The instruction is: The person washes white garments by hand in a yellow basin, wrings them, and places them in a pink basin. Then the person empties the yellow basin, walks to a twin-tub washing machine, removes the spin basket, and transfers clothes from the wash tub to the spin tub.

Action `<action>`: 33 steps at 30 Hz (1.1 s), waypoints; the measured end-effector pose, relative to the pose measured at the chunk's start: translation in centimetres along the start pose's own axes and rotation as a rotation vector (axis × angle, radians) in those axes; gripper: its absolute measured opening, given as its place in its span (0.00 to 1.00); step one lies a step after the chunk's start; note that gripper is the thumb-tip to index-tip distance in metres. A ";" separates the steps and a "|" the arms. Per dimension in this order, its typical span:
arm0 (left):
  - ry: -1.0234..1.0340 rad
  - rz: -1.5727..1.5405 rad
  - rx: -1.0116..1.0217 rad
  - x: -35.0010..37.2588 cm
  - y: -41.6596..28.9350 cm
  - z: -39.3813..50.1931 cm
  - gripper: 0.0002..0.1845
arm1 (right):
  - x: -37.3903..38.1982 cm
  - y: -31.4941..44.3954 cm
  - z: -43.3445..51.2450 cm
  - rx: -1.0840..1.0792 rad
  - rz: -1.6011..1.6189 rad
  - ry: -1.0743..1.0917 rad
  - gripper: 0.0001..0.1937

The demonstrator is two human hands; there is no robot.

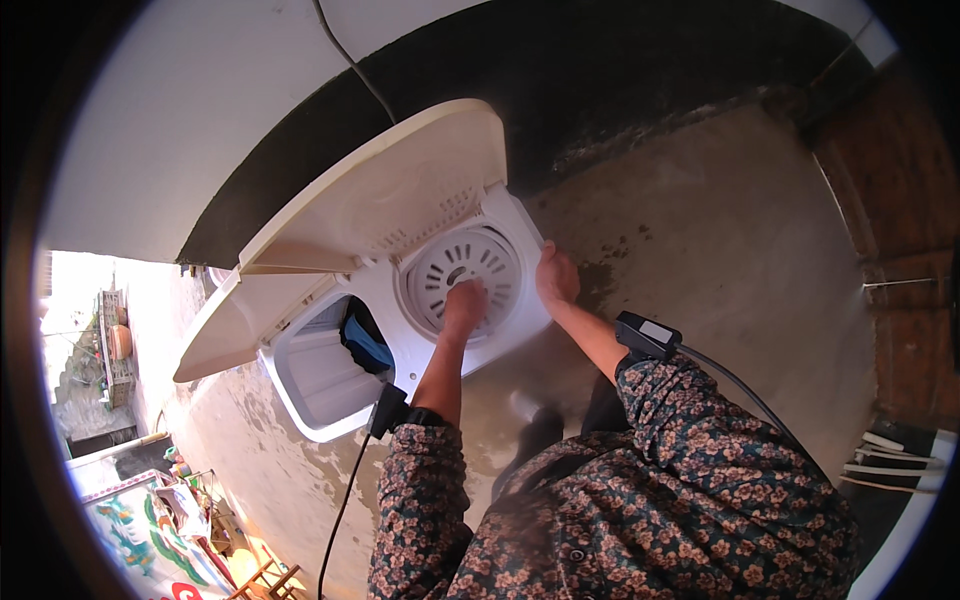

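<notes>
A white twin-tub washing machine [390,277] stands before me with both lids [420,165] raised. My left hand [466,304] is on the slotted round plastic cover [450,255] inside the spin tub; its fingers are bent over the middle, and whether they grip it is hard to tell. My right hand [556,276] rests against the outer right edge of the machine's top, its fingers curled at the rim. Dark and blue cloth [366,341] lies in the wash tub [319,375] at the left.
A grey cable [358,71] runs down the wall behind the machine. Brown wooden panels [907,247] stand at the far right, with pale sticks [892,457] below them. The concrete floor [712,225] has wet patches. A small wooden stool [270,581] is at the lower left.
</notes>
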State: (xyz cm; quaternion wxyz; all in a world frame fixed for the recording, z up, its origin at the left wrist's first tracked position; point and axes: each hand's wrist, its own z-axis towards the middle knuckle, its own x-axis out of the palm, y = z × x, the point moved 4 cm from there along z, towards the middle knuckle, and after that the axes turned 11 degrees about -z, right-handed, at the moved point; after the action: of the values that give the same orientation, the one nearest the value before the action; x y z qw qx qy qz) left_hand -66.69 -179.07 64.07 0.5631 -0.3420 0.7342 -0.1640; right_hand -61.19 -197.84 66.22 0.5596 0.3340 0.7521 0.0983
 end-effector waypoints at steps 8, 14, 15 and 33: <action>-0.154 -0.214 -0.251 -3.0 -2.6 1.6 0.23 | 0.2 -0.3 0.1 -0.091 -0.070 -0.023 0.26; -0.289 -0.109 -0.048 -10.1 -7.4 -1.4 0.22 | 0.2 0.5 -0.3 -0.118 -0.112 -0.042 0.27; -0.311 -0.101 -0.014 -11.2 -7.9 -2.1 0.22 | 0.2 0.5 -0.2 -0.079 -0.110 -0.030 0.27; -0.594 0.009 0.137 -10.6 -5.3 -20.8 0.08 | -5.9 0.0 -4.5 -0.379 0.435 0.237 0.27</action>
State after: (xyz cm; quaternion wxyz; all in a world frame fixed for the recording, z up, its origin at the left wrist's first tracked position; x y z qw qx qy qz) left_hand -83.11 -178.61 81.43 0.7755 -0.3330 0.5262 -0.1034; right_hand -64.35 -200.43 72.34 0.4859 0.3632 0.6913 0.3924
